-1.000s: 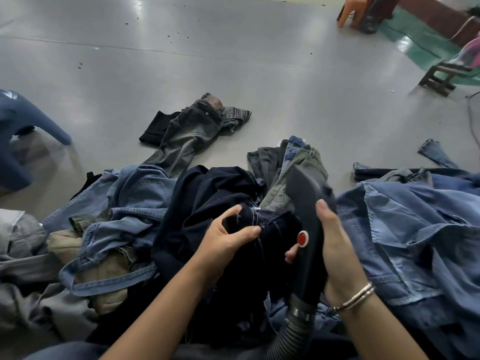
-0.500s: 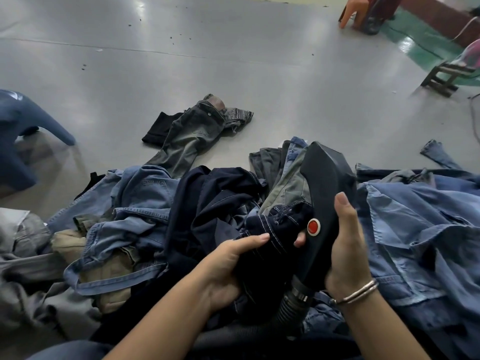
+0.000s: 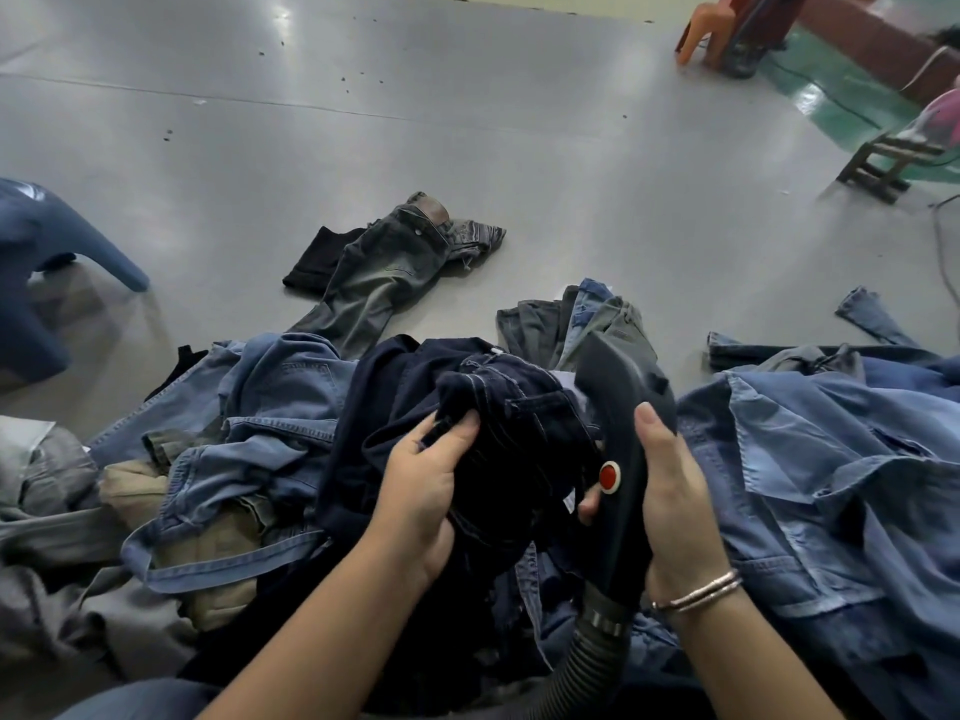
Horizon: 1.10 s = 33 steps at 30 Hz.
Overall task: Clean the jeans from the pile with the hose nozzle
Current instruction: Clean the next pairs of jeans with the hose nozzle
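A pile of jeans [image 3: 291, 407] in light blue, dark blue and grey covers the floor in front of me. On top of it lies a dark navy pair of jeans [image 3: 498, 407], bunched up. My left hand [image 3: 426, 485] grips a fold of that navy pair. My right hand [image 3: 670, 491] holds the black hose nozzle [image 3: 623, 407] by its handle, fingers wrapped round it near the red button [image 3: 609, 476]. The nozzle's head points up and away, right beside the navy denim. A ribbed grey hose [image 3: 587, 662] runs down from the nozzle.
One grey pair of jeans [image 3: 384, 272] lies alone on the grey floor beyond the pile. A blue plastic stool [image 3: 31, 262] stands at the left. An orange chair [image 3: 706, 28] and a wooden stool [image 3: 883, 163] stand far right, beside green flooring.
My left hand has moved up and taken a fresh grip higher on the navy jeans. The nozzle has swung back toward me and sits lower in my right hand's grasp.
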Motion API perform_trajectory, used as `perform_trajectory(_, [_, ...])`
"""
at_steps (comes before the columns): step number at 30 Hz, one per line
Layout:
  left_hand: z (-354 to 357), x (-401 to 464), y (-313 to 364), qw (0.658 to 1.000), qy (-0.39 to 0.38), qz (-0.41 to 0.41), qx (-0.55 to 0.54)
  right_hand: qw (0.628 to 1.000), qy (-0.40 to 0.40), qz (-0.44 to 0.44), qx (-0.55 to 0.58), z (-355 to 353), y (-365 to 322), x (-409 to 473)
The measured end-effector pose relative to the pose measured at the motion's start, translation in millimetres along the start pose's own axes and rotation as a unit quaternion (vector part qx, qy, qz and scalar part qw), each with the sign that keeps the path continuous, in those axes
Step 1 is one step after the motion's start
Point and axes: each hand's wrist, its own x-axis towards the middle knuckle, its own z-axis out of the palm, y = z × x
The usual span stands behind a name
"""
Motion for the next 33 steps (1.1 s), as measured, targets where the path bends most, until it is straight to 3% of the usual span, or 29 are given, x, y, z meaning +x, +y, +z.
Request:
perform_trajectory(8, [-4.5, 5.3, 2.0, 0.994, 0.05, 0.084, 0.056, 0.985, -0.11, -0.049, -0.127, -3.8, -36.1, -33.4])
perform_trajectory(14, [-3.3, 3.6, -11.1, 0.985, 0.017, 0.098, 0.141, 0.96, -0.208, 0.052, -0.181, 1.4, -35.3, -38.7])
perform_trajectory(20, [-3.4, -4.5, -24.4, 0.949, -0.097, 0.133, 0.268, 0.99, -0.054, 0.022, -0.126, -6.6, -41.1, -17.1])
perform_trajectory(22, [-4.5, -3.0, -27.2, 0.948, -0.085, 0.137, 0.276, 0.99, -0.055, 0.048, -0.117, -17.9, -50.1, -14.2])
perform_trajectory(26, [-9.4, 1.2, -27.2, 0.935, -0.111, 0.146, 0.305, 0.963, -0.131, 0.184, -0.147, -17.9, -38.2, -24.0])
perform_trajectory(30, [-16.4, 3.0, -28.0, 0.904, -0.163, 0.157, 0.362, 0.983, -0.043, 0.137, -0.112, -11.0, -25.3, 1.2])
perform_trajectory(33, [-16.3, 8.9, -26.0, 0.912, -0.112, 0.17, 0.356, 0.991, -0.005, 0.133, 0.001, -10.9, -23.6, 20.7])
